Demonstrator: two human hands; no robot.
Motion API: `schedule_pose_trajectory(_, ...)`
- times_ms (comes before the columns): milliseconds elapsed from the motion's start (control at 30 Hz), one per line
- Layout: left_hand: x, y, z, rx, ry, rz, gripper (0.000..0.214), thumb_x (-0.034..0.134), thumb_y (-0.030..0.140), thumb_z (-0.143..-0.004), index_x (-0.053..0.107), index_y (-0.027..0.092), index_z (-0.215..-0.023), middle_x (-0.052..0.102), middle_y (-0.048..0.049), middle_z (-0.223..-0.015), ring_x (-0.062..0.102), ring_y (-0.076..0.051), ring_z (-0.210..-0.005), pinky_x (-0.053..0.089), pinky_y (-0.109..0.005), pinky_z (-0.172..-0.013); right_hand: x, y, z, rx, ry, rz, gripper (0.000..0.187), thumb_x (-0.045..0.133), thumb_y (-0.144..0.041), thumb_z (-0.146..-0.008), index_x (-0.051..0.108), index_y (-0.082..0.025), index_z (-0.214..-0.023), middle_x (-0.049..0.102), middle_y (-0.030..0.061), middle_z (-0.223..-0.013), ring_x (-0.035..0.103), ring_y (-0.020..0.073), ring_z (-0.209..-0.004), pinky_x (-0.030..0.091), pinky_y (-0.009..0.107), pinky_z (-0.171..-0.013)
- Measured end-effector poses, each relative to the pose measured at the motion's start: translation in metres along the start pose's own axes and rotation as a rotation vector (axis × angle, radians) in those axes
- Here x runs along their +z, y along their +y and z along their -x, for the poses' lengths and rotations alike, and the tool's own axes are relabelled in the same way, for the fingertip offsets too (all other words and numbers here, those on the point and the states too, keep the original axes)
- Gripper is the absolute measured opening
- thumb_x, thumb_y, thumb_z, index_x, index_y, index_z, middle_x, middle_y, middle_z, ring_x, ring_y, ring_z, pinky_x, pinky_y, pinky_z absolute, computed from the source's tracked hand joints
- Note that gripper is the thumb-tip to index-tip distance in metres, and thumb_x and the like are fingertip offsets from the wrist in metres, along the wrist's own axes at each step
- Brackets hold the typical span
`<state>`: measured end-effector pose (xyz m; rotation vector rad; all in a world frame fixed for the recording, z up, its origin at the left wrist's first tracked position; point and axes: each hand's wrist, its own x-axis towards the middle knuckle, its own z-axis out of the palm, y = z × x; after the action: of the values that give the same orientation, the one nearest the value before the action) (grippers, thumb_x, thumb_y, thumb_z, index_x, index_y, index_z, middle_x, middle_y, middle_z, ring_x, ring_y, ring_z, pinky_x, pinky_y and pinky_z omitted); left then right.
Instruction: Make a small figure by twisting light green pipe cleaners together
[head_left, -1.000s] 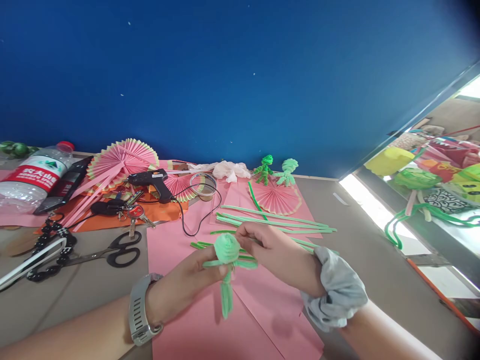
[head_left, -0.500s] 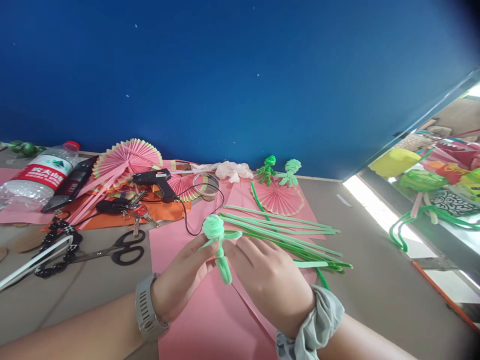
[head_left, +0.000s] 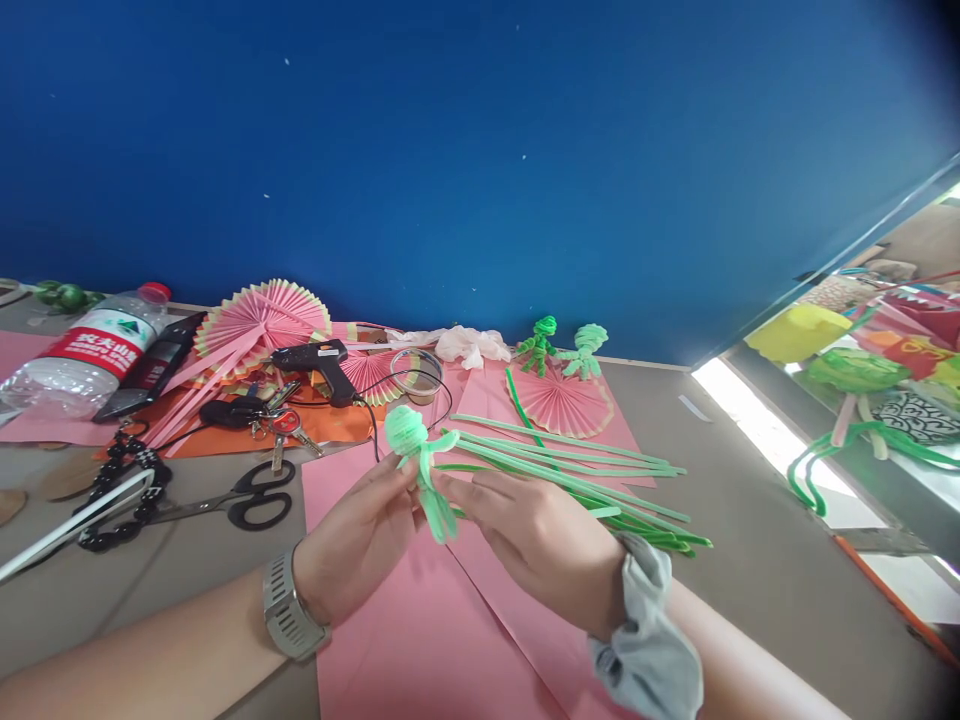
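A light green pipe-cleaner figure [head_left: 407, 432] with a round coiled head, arms and looped legs is held above the pink paper [head_left: 390, 630]. My left hand [head_left: 360, 545] is closed on it, thumb and fingers pinching its body just under the head. My right hand [head_left: 532, 535] has its fingers drawn together at the figure's legs; its fingertips are partly hidden. A short light green end pokes out past the right hand, and I cannot tell whether it is held. Behind that hand lies a bundle of green pipe cleaners [head_left: 592, 463].
Two finished-looking green figures [head_left: 587, 352] stand by the blue wall [head_left: 480, 180] on a pink paper fan [head_left: 566, 405]. Left are a glue gun [head_left: 319, 362], clear tape roll [head_left: 417, 374], keys [head_left: 285, 425], black scissors [head_left: 255, 495], beads [head_left: 105, 500] and a plastic bottle [head_left: 94, 350].
The figure has moved slightly left and up and turned in my left hand. Its legs now look spread apart. My right hand has shifted a little, its fingers lower against the figure.
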<state>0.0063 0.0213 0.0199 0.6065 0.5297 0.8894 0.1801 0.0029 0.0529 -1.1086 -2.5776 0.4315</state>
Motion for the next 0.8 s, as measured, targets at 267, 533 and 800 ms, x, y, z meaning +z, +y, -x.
schedule_pose_trajectory(267,0.0,0.003,0.0,0.046,0.093,-0.111,0.015,0.051,0.022,-0.085,0.061,0.023,-0.096,0.06,-0.0014,-0.093,0.053,-0.016,-0.088,0.041,-0.029,-0.079,-0.02,0.009,-0.001,0.293,-0.047,-0.314,0.033,0.041,-0.014,-0.086,0.049,-0.023,-0.116,0.064,-0.0006,-0.082,0.058,0.0109,-0.066,0.044,0.022,-0.061)
schedule_pose_trajectory(533,0.001,0.002,0.005,0.02,0.024,-0.084,0.013,0.049,0.021,-0.086,0.063,0.02,-0.084,0.054,0.0015,-0.069,0.049,-0.011,-0.068,0.04,-0.024,-0.069,-0.003,0.006,-0.005,0.392,0.007,-0.529,0.015,0.047,-0.027,-0.086,0.05,-0.017,-0.075,0.051,-0.0042,-0.064,0.04,0.0071,-0.053,0.033,0.019,-0.05)
schedule_pose_trajectory(800,-0.005,0.003,0.005,-0.034,0.075,-0.324,0.012,0.053,0.025,-0.083,0.061,0.021,-0.09,0.054,0.0,-0.08,0.045,-0.013,-0.072,0.036,-0.026,-0.07,-0.016,0.028,-0.004,0.389,-0.208,-0.571,0.024,0.043,-0.03,-0.087,0.058,-0.016,-0.075,0.04,-0.0052,-0.059,0.033,0.0073,-0.052,0.028,0.02,-0.048)
